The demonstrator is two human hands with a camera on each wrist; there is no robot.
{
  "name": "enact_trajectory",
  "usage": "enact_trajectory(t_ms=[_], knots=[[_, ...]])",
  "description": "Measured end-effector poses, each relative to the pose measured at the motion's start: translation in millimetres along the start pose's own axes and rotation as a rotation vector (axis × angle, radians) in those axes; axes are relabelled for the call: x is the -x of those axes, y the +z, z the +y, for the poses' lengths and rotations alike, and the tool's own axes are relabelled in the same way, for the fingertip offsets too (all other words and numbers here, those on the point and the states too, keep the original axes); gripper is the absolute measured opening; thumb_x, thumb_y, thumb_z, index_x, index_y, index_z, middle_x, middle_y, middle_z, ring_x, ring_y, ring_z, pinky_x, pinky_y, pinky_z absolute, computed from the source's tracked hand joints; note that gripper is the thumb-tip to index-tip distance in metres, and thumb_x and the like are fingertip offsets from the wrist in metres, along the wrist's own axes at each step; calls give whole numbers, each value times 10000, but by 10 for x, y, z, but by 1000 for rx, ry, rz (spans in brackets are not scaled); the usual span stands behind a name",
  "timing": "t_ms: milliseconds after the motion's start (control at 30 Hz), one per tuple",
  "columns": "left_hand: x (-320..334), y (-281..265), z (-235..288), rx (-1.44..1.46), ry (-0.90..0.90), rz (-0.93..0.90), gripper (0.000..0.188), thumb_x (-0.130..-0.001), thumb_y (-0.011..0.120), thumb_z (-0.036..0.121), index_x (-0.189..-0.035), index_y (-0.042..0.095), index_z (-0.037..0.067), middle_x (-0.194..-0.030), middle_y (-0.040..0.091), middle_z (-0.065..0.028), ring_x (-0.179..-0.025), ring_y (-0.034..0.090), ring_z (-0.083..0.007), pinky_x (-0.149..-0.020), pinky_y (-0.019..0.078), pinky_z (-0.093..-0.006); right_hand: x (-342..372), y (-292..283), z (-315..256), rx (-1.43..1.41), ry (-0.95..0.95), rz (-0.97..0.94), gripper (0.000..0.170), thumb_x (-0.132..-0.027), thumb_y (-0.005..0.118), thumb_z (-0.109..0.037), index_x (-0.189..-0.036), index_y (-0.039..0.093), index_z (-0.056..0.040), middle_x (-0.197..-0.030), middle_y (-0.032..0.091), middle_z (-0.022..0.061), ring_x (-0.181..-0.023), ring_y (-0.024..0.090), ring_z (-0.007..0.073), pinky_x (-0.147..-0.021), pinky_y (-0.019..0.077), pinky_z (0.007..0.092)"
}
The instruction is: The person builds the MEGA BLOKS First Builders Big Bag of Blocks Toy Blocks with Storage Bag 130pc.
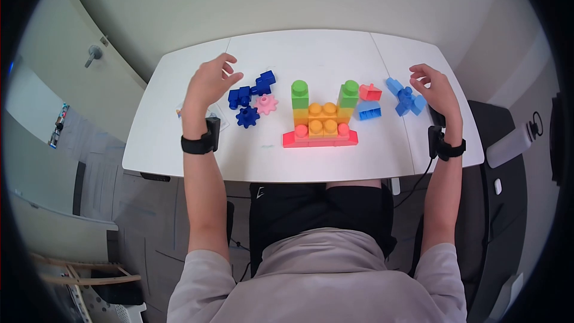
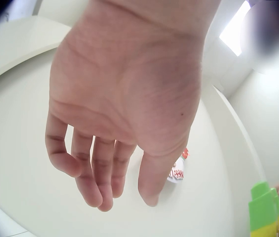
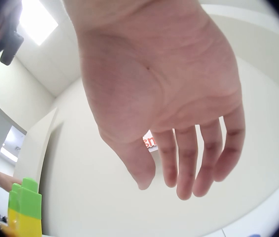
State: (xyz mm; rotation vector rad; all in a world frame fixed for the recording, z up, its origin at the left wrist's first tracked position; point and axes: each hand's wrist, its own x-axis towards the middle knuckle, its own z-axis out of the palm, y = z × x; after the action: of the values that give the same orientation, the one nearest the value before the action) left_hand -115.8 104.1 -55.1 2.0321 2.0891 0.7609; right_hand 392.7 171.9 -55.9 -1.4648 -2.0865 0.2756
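My left hand is raised over the left side of the white table, fingers loosely bent and holding nothing. Nearest to it lie dark blue blocks, a dark blue gear and a pink gear. On the right, my right hand hovers beside light blue blocks, its relaxed fingers grasping nothing. Between the hands stands a block structure: a red base, yellow-orange blocks in the middle, and two towers with green tops. Both wrist views show bare palms and slack fingers.
A red block and a light blue block lie just right of the structure. Part of a flat printed item shows behind the left wrist. A white bottle lies on the dark surface at right.
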Motion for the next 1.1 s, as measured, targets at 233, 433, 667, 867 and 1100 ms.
enact_trajectory(t_ms=[233, 433, 667, 867, 1100], knots=[[-206, 697, -309, -389, -327, -158, 822, -872, 746, 582, -1425, 521, 17, -1304, 683, -199, -1189, 689, -360, -964, 570, -478, 16, 30, -73, -4, -13, -32, 304, -936, 722, -166, -1209, 704, -35, -1047, 764, 126, -918, 726, 255, -810, 574, 376], [-232, 930, -304, -438, -368, -229, 788, -854, 761, 587, -1369, 556, 28, -1308, 673, -179, -1175, 694, -354, -944, 581, -473, 42, 30, -149, -15, -16, -70, 324, -930, 728, -168, -1226, 700, -38, -1050, 755, 130, -919, 727, 255, -801, 575, 369], [-231, 1088, -451, -468, -271, -152, 644, -828, 814, 478, -1272, 623, 52, -1234, 687, -183, -1114, 713, -385, -928, 584, -483, 59, 7, -205, -9, -18, -79, 342, -927, 731, -170, -1238, 695, -35, -1063, 755, 134, -917, 728, 254, -782, 579, 365], [-215, 1088, -432, -432, -256, -161, 503, -830, 783, 345, -1224, 657, 58, -1211, 697, -192, -1118, 710, -388, -940, 582, -481, 63, 26, -227, -10, -30, -90, 344, -926, 733, -159, -1242, 692, -33, -1071, 758, 138, -924, 727, 250, -789, 578, 368], [-256, 637, -441, -333, -171, -21, 498, -825, 779, 319, -1226, 646, 56, -1192, 719, -183, -1091, 712, -384, -929, 582, -463, 79, 3, -321, -29, -78, -51, 309, -937, 724, -148, -1224, 705, -36, -1061, 766, 129, -927, 725, 235, -794, 576, 357]])
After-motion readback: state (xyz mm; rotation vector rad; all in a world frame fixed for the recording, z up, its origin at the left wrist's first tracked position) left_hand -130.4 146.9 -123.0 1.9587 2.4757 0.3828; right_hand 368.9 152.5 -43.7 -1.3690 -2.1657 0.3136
